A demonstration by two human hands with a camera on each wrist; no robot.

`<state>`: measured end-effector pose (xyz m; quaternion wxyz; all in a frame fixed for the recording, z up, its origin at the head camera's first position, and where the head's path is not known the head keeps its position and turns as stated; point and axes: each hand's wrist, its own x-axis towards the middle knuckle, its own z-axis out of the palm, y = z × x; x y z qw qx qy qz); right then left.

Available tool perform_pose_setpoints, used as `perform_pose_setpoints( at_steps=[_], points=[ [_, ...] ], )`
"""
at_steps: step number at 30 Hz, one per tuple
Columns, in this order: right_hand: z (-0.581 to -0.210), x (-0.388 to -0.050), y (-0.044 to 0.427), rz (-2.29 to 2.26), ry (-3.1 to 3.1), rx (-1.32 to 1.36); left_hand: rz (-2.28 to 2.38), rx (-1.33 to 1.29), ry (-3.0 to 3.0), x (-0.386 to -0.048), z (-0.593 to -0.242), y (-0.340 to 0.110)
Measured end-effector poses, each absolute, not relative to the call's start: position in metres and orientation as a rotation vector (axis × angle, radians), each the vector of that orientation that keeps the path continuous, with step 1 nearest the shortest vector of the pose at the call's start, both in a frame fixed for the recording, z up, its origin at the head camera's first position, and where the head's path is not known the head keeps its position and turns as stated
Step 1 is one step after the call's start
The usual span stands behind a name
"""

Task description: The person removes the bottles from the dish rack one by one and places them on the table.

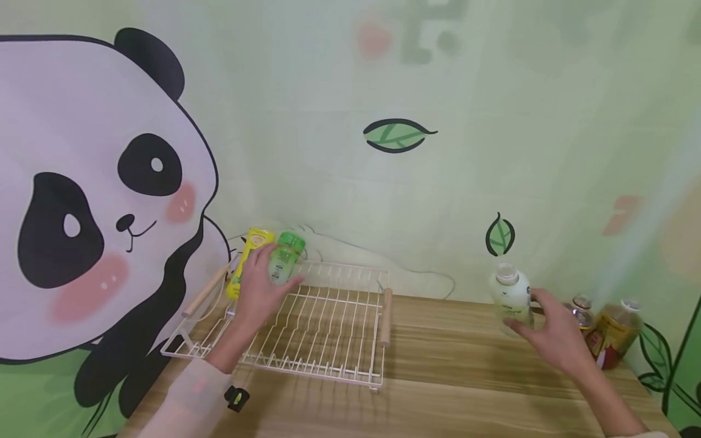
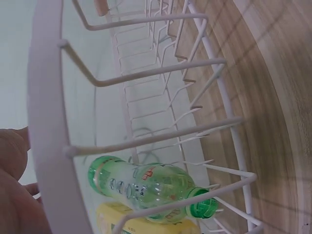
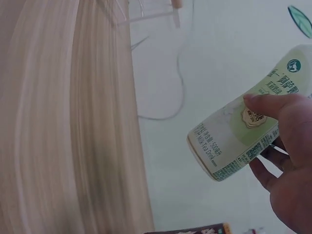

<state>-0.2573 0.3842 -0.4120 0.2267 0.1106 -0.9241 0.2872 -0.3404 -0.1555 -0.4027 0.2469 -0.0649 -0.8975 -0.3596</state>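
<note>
One green bottle [image 1: 286, 258] stands cap-down inside the white rack [image 2: 47, 97] beside a yellow pack [image 1: 235, 281], my left hand [image 1: 261, 283] spread near it with nothing in its grasp, while to the right of the rack my right hand [image 1: 555, 331] holds a milk tea bottle [image 1: 510, 298] between thumb and fingers above the wooden table [image 1: 449, 365].

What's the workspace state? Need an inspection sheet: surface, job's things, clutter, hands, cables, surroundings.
Surface: wood-grain table.
Job's things: green bottle, upside down in white wire rack, beside yellow item; milk tea bottle at right.
Clutter: amber bottle and another bottle beyond right hand; small black object, unidentified.
Left hand: by green bottle, contact unclear.
Right hand: holds milk tea bottle, thumb across label.
Cables: thin cord against wall.
Surroundings: wall has panda and leaf prints.
</note>
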Motion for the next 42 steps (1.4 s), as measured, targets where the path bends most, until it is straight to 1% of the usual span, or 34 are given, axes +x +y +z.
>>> perform_pose_setpoints(
  at_steps=[13, 27, 35, 42],
  points=[
    [-0.437, -0.268, 0.411, 0.807, -2.528, 0.165, -1.029, -0.018, -2.55, -0.351, -0.417, -0.165],
    [-0.461, -0.27, 0.423, 0.82, -2.518, 0.043, -0.995, 0.014, -2.619, -0.353, -0.427, -0.173],
    [-0.465, -0.273, 0.426, 0.781, -2.462, 0.029, -1.013, 0.028, -2.654, -0.356, -0.424, -0.169],
    [-0.474, -0.269, 0.424, 0.829, -2.545, -0.067, -1.006, 0.046, -2.675, -0.359, -0.425, -0.169]
  ],
)
